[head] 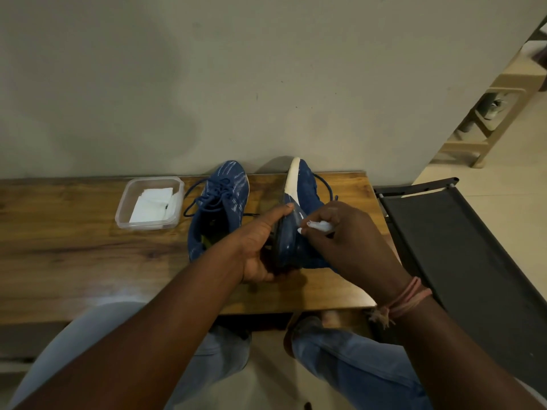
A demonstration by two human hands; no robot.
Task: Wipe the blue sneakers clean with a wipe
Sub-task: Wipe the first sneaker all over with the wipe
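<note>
White wipe, crumpled, is pinched in the curled fingers of the right hand and pressed against the side of a blue sneaker. That sneaker is tipped on its side, white sole edge facing left. The left hand grips its heel end, thumb along the sole. The second sneaker stands upright on the wooden tabletop, just left. A clear plastic container of folded wipes sits further left.
</note>
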